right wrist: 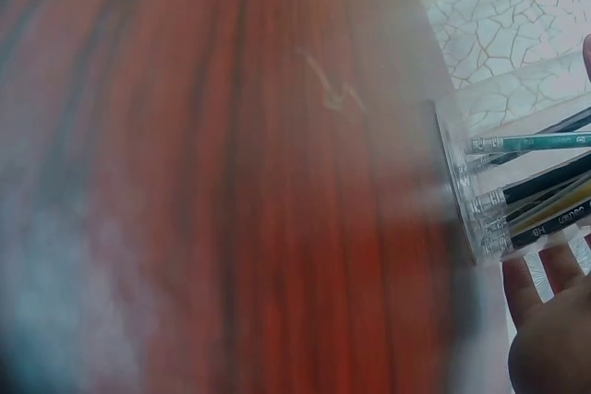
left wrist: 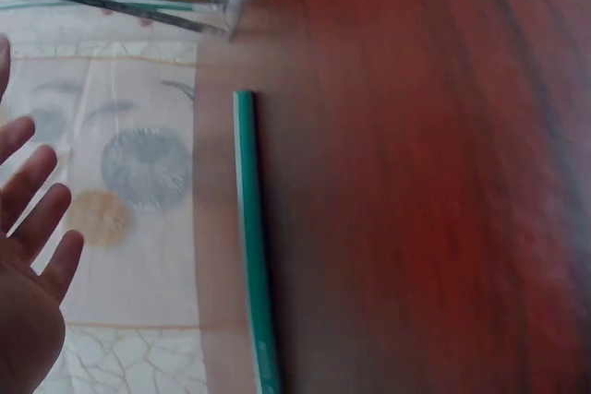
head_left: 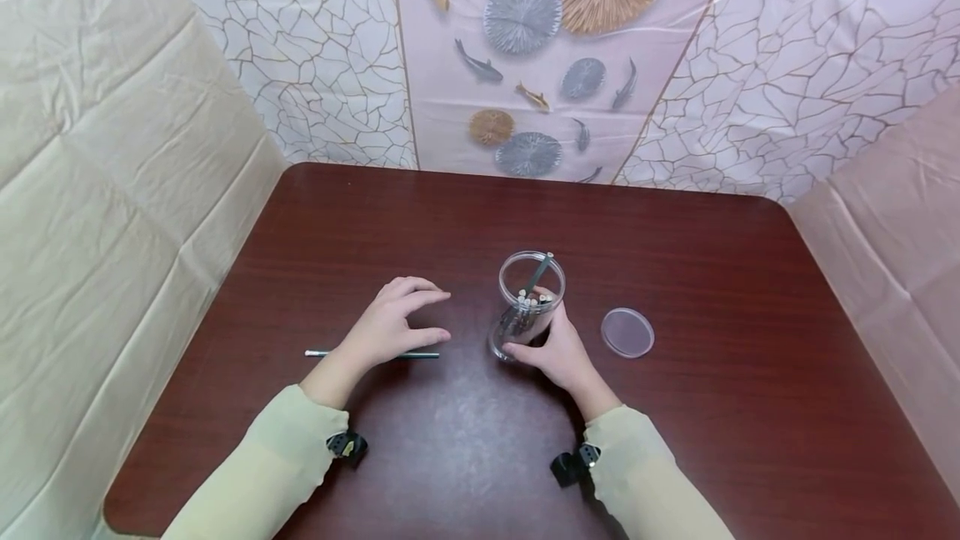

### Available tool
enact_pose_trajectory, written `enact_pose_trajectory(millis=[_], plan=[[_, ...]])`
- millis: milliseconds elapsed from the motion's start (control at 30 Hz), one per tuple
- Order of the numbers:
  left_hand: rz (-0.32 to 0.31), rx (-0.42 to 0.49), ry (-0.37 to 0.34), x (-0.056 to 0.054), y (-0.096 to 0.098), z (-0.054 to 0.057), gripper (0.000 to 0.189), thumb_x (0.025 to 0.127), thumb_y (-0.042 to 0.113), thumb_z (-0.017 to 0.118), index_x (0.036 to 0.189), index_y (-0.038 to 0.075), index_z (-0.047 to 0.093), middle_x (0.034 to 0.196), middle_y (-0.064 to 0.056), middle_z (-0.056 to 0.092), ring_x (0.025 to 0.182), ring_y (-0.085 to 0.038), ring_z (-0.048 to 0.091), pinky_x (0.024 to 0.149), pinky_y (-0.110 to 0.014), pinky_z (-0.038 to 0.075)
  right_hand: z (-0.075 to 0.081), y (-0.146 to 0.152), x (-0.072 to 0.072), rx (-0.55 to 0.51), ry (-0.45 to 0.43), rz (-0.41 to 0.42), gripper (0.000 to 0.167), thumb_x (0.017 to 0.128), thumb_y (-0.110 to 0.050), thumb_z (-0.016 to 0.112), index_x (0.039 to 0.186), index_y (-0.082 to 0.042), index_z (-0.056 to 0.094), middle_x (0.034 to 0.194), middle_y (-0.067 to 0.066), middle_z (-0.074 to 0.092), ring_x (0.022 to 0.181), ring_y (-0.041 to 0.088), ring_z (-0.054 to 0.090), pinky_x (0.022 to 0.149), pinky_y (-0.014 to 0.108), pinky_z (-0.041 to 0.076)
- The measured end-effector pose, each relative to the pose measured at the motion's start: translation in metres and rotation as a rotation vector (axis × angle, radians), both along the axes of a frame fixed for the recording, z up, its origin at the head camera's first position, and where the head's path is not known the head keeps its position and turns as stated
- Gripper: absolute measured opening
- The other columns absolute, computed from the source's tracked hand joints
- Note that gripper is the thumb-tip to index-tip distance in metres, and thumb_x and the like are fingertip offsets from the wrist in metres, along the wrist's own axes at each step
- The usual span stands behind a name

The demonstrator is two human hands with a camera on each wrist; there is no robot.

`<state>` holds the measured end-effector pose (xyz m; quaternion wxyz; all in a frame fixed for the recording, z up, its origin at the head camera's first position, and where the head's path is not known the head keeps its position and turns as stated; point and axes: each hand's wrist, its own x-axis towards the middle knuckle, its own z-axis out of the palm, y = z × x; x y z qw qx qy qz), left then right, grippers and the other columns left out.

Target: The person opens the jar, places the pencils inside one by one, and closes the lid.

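My right hand (head_left: 561, 352) is wrapped around the side of a clear cylindrical jar (head_left: 517, 328), its thumb at the near left. The jar is uncapped and roughly upright, with several pencils (right wrist: 545, 143) inside; one leans up to the rim. Whether its base touches the table cannot be told. Left of the jar, my left hand (head_left: 382, 325) hovers with fingers extended and thumb apart, holding nothing. A green pencil (left wrist: 252, 228) lies on the table beneath that hand, which partly hides it in the head view.
A round clear lid (head_left: 627, 332) lies on the dark red-brown table (head_left: 720, 273), right of the jar. Patterned sheeting (head_left: 337, 48) rises behind the table, and cream padded panels (head_left: 112, 148) flank its sides. A small black camera is strapped at each wrist.
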<state>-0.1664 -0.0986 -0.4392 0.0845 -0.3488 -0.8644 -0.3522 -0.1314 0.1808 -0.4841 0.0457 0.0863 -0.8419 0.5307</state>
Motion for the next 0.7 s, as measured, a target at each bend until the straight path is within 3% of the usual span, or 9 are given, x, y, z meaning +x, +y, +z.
enact_pose_trajectory(millis=[100, 300, 500, 700], plan=[[-0.019, -0.04, -0.019, -0.001, -0.005, -0.006, 0.05, 0.073, 0.033, 0.08, 0.116, 0.012, 0.067, 0.115, -0.001, 0.058, 0.108, -0.022, 0.048, 0.095, -0.04, 0.034, 0.0, 0.0, 0.0, -0.002, -0.004, -0.008, 0.089, 0.064, -0.023, 0.087, 0.135, -0.014, 0.033, 0.118, 0.006, 0.057, 0.112, 0.02, 0.05, 0.098, 0.042, 0.035], [-0.025, -0.046, -0.065, 0.001, -0.009, -0.014, 0.047, 0.074, 0.033, 0.079, 0.115, 0.013, 0.068, 0.116, 0.001, 0.057, 0.11, -0.021, 0.047, 0.097, -0.04, 0.032, 0.014, -0.005, 0.006, -0.004, -0.027, -0.001, 0.087, 0.066, -0.017, 0.086, 0.135, -0.008, 0.032, 0.118, 0.012, 0.058, 0.112, 0.024, 0.05, 0.098, 0.042, 0.034], [-0.03, -0.046, -0.071, 0.004, -0.012, -0.022, 0.043, 0.074, 0.033, 0.079, 0.112, 0.014, 0.07, 0.113, 0.002, 0.058, 0.107, -0.021, 0.048, 0.095, -0.04, 0.034, 0.036, -0.013, 0.014, 0.018, -0.029, 0.007, 0.083, 0.068, -0.01, 0.083, 0.132, 0.0, 0.032, 0.118, 0.019, 0.057, 0.113, 0.03, 0.05, 0.098, 0.043, 0.034], [-0.031, -0.078, -0.059, 0.006, -0.017, -0.033, 0.041, 0.074, 0.034, 0.079, 0.11, 0.017, 0.071, 0.105, 0.005, 0.057, 0.097, -0.017, 0.048, 0.089, -0.038, 0.036, 0.039, -0.014, 0.015, 0.019, -0.041, -0.004, 0.082, 0.068, -0.01, 0.084, 0.132, -0.001, 0.034, 0.117, 0.019, 0.057, 0.112, 0.032, 0.051, 0.098, 0.042, 0.034]])
